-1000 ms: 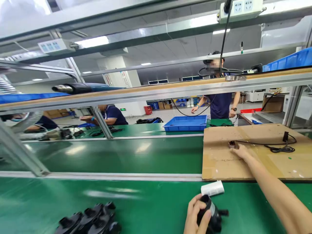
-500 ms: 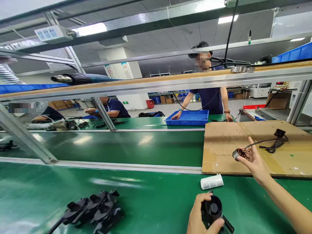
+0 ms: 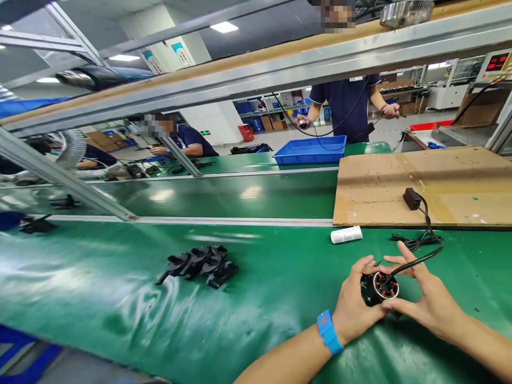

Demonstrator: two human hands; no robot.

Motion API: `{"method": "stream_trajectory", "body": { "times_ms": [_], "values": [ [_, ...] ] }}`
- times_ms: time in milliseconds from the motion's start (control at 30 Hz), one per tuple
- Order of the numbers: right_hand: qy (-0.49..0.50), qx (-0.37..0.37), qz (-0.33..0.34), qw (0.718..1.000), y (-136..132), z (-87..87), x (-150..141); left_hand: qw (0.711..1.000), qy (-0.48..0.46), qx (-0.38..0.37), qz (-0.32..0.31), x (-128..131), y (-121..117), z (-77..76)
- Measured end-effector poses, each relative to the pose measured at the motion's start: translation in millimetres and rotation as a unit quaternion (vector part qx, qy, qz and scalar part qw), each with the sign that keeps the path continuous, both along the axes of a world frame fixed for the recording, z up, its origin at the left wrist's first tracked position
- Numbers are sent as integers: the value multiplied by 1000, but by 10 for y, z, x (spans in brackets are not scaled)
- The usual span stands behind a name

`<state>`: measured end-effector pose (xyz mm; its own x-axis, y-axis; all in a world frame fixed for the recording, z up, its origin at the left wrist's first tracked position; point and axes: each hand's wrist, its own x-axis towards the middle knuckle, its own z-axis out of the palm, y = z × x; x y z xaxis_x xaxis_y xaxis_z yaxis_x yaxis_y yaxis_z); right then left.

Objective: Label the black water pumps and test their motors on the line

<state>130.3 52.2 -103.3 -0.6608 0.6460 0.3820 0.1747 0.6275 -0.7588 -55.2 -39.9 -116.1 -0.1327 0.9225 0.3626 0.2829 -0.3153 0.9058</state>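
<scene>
My left hand (image 3: 352, 309), with a blue band on its wrist, grips a black plastic housing (image 3: 366, 290). My right hand (image 3: 434, 301) pinches a small round motor (image 3: 386, 286) with copper windings and a silver rim. The motor sits against the housing's round end; how deep it is seated I cannot tell. From the motor a black cable (image 3: 420, 260) curves right and back to a small black box-shaped connector (image 3: 411, 199) on the cardboard, with a bundled lead (image 3: 416, 241) beside it. Several similar black plastic housings (image 3: 202, 265) lie grouped to the left.
A white cylindrical roll (image 3: 346, 235) lies before the cardboard sheet (image 3: 374, 200) on the green bench (image 3: 256, 330). A metal frame rail (image 3: 224, 85) crosses above. Opposite, a person (image 3: 344, 109) stands behind a blue tray (image 3: 310, 151); another sits further left.
My right hand has brought the motor from over the cardboard down to the housing in my left hand, its cable trailing along. The view has tilted down. The person opposite has raised both hands.
</scene>
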Motion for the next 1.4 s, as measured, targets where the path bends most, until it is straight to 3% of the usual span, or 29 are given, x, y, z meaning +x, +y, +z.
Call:
{"method": "stream_trajectory", "body": {
  "times_ms": [100,200,333,433,500,567,633,767,900,967,1033,1100,1233,1400],
  "values": [
    [-42,34,15,998,33,-8,4,1000,8,-11,-2,-14,-17,-33],
    [-40,71,-16,997,40,-22,-8,999,28,-24,32,4,-20,-34],
    [-48,167,-13,985,53,-63,-34,997,56,-5,48,-30,3,-18],
    [-33,193,6,981,70,-30,-35,988,140,59,30,-123,22,10],
    [3,194,7,981,75,20,-26,970,199,140,24,-179,26,24],
    [42,206,16,977,94,56,-12,951,219,214,41,-212,26,22],
    [72,211,24,975,147,54,5,947,224,229,41,-225,30,7],
    [101,151,-22,983,341,-32,85,964,229,138,2,-242,36,-2],
    [134,113,-139,975,598,-59,214,989,132,65,30,-284,9,84],
    [119,116,-220,961,803,-46,261,994,98,-46,0,-327,34,116],
    [92,121,-287,946,1085,-38,290,981,83,-166,-48,-405,106,115],
    [54,120,-323,937,1416,-38,317,964,82,-240,-81,-528,202,100],
    [-57,98,-353,929,2000,-47,390,952,128,-265,-85,-848,286,190],
    [-208,30,-367,906,2246,-34,334,946,218,-235,58,-949,102,503]
  ]
}}
